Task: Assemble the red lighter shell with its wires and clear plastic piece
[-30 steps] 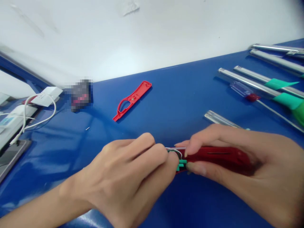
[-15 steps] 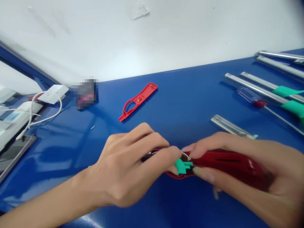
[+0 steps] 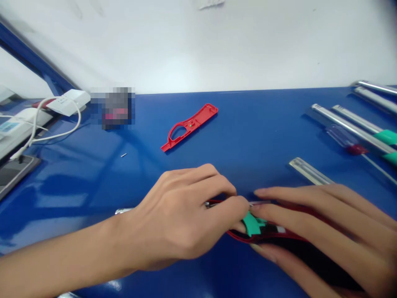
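L hand (image 3: 189,215) pinched narrow on green tape (image 3: 253,225) in red shell (image 3: 293,236), R hand (image 3: 322,223) gripping shell over table (image 3: 257,140). Prob. midway: innards (image 3: 280,229) in, shell open, slim red pc. (image 3: 203,117) apart on table.

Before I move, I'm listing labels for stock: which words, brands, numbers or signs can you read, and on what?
None can be read.
White block: faint marks, too small.
Blue label on the white strip: too blurred.
Dark object: pixelated, unreadable.
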Demonstrator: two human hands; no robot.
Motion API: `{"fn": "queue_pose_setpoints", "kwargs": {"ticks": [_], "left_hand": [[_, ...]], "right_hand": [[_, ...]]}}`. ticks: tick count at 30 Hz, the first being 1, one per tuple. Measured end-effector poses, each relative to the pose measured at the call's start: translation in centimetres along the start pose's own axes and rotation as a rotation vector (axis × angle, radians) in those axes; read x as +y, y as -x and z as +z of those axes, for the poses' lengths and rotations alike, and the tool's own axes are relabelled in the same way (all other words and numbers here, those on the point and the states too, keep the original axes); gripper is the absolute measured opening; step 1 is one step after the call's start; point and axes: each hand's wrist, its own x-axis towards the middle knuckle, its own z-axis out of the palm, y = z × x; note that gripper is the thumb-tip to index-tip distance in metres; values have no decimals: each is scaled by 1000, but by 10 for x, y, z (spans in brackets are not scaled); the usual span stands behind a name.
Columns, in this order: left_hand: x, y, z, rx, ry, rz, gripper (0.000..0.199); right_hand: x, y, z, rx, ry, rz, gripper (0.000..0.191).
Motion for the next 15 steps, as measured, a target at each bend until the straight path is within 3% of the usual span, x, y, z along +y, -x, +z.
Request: {"fn": "queue_pose_setpoints", "kwargs": {"ticks": [7,12,15], "left_hand": [[0,-1,0,43,48,25,24],[-3,4,-16,-81,210,23,18],[-6,8,-21,-93,242,-38,20]], "right_hand": [[5,11,-3,-9,92,-41,24],[9,14,-3,-72,122,-85,30],[8,15,-2,-66,141,-76,33]]}}
